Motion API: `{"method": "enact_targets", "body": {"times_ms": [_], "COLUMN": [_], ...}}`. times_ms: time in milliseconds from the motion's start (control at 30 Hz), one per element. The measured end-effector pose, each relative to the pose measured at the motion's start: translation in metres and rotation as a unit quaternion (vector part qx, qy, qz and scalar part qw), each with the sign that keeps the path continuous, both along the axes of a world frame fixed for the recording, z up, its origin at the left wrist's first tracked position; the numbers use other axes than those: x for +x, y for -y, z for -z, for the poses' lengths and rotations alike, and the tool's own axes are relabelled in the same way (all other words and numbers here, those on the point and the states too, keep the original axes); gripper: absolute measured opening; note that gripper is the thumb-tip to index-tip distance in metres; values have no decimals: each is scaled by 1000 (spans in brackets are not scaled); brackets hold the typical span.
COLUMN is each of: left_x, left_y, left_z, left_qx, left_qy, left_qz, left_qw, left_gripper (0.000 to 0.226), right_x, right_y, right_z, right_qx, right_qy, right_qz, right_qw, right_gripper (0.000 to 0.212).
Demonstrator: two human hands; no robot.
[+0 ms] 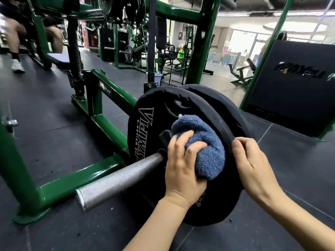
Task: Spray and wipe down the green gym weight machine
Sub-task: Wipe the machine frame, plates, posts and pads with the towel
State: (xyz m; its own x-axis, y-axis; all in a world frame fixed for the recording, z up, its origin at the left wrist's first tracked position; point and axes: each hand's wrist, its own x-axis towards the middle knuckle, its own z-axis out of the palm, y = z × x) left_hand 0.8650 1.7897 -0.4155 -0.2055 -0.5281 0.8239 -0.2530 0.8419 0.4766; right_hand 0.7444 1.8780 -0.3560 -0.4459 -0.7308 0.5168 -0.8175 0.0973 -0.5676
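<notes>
A bunched blue cloth [203, 147] is pressed against the front black weight plate [145, 124] by the left hand [183, 163], fingers [178, 142] curled around it. The plate's rim is gripped by the right hand [253, 163], fingers bent. The plates sit on the green machine's [101, 124] steel sleeve [117, 180].

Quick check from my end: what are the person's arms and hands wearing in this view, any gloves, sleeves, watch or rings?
Nothing worn that shows. The left hand and right hand are both bare, with no gloves, and no rings are visible on the fingers in view. Both forearms are uncovered right down to the frame's bottom edge: no sleeves, watch or wristband.
</notes>
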Motion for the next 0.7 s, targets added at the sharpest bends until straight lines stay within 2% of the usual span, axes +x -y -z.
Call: {"method": "enact_targets", "body": {"times_ms": [100,233,300,367,467,600,700], "left_x": [6,29,32,27,16,13,21], "left_y": [3,1,-2,-8,-7,8,13], "left_z": [34,67,56,23,-18,8,46], "left_qx": [0,67,81,104,79,38,60], "left_qy": [46,135,106,31,-51,2,76], "left_qz": [-24,-41,-21,-19,-11,-7,-29], "left_qw": [999,988,991,994,995,999,995], "left_gripper": [58,70,64,60,51,54,71], "right_x": [6,22,20,19,19,12,10], "right_y": [41,84,87,83,73,49,31], "right_z": [-32,-53,-52,-48,-43,-26,-11], "right_qx": [-6,36,41,40,27,5,1], "right_qy": [-29,-115,-139,-143,-125,-62,-61], "right_qz": [-1,16,43,49,34,24,39], "right_qw": [1000,993,988,988,991,998,997], "right_gripper": [46,44,45,47,46,43,42]}}
